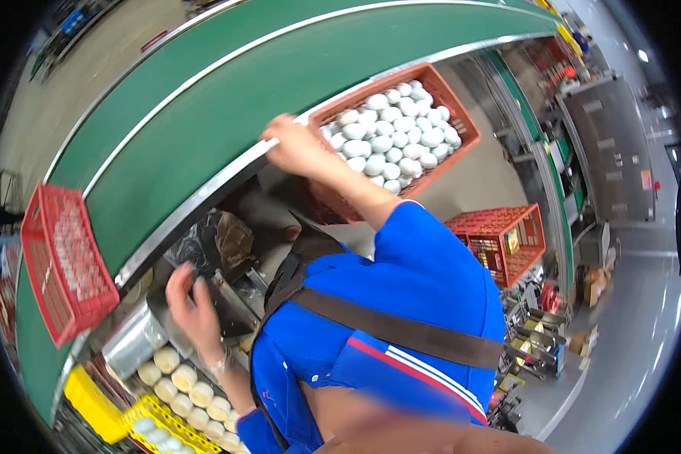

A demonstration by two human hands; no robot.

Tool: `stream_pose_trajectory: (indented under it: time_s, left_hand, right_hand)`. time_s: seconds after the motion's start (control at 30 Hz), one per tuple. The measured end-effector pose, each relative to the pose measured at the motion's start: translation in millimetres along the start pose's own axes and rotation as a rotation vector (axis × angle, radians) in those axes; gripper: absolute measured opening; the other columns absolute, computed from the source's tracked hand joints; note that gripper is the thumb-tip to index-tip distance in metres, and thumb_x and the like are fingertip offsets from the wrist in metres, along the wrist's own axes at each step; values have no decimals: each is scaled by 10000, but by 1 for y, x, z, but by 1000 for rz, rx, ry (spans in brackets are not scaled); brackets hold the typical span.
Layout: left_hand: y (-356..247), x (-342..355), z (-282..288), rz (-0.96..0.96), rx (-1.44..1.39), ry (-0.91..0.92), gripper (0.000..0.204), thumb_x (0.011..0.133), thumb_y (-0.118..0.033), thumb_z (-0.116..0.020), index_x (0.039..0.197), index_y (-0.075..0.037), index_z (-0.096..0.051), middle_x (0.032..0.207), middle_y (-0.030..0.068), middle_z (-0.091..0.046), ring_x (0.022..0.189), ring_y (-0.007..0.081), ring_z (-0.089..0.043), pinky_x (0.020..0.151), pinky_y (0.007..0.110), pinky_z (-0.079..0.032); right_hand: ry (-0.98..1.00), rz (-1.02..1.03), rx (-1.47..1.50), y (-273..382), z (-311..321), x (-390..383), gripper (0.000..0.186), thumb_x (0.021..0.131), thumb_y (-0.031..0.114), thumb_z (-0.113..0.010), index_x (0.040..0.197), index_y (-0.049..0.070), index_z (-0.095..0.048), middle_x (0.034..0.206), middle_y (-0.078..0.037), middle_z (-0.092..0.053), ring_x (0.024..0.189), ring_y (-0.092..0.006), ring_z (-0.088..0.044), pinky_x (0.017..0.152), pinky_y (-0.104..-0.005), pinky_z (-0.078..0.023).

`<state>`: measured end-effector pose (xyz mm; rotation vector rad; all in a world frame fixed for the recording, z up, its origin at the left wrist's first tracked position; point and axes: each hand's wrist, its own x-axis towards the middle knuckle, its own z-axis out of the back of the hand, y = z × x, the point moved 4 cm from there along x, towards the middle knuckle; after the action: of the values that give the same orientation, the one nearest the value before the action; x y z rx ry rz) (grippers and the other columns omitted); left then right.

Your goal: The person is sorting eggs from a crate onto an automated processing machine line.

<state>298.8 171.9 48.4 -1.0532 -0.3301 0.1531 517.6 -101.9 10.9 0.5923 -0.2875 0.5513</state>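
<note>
My right hand (299,147) is stretched forward over the metal edge of the green conveyor belt (227,113), close to the left corner of an orange-red crate (469,129). Its fingers are bent and blurred, so whether they grip anything is unclear. Pale eggs (393,136) fill that crate, which stands against the conveyor. Lower on the left, my left hand (193,306) is raised with its fingers apart and nothing in it. Beneath it are a shiny metal box (135,340) and rows of round cream-coloured cups (181,378).
A red crate (68,272) rests on the conveyor at the left. Below it are a yellow crate (94,401) and a yellow tray holding pale eggs (155,433). A dark plastic bag (212,242) lies under the belt edge. Another orange-red crate (499,238) is to the right.
</note>
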Motion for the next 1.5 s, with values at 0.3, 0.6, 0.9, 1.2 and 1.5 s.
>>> stream_pose_trajectory:
  time_s: [0.3, 0.6, 0.9, 1.2, 1.5]
  left_hand:
    - [-105, 131, -377, -894, 29, 849, 328, 749, -71, -686, 1064, -63, -593, 1203, 155, -541, 1164, 345, -513, 939, 459, -451]
    - [-79, 128, -481, -964, 770, 934, 582, 674, -418, -781, 1149, -168, -557, 1063, 131, -556, 1039, 310, -511, 834, 433, -448]
    - [-53, 115, -472, -617, 721, 960, 550, 778, -474, -727, 1130, -108, -515, 1085, 150, -550, 1063, 412, -567, 738, 482, -543]
    - [-51, 120, -472, -552, 386, 988, 514, 790, -303, -760, 1158, -63, -495, 1086, 208, -540, 929, 413, -619, 752, 464, -536]
    - [-60, 126, -418, 799, -1144, 985, 415, 984, -353, -558, 1285, -74, -496, 1136, 67, -621, 902, 171, -629, 685, 369, -560]
  right_hand:
    - [354, -672, -481, -227, 112, -148, 609, 655, 375, -806, 1175, 140, -592, 1346, -190, -439, 1223, -427, -439, 935, -576, -440]
    - [389, -440, -369, -250, 132, -172, 565, 626, 359, -792, 1145, 226, -613, 1338, -159, -419, 1112, -411, -456, 844, -541, -458]
    - [460, -336, -197, -248, 133, -177, 528, 614, 282, -743, 1124, 242, -615, 1335, -204, -379, 1060, -410, -454, 832, -522, -464]
    - [431, -385, -170, -255, 134, -181, 543, 651, 284, -758, 1163, 220, -590, 1238, -239, -400, 1020, -412, -527, 822, -475, -491]
    - [266, -670, -235, -255, 119, -199, 535, 702, 308, -756, 1193, 217, -564, 1270, -291, -371, 974, -457, -592, 862, -473, -522]
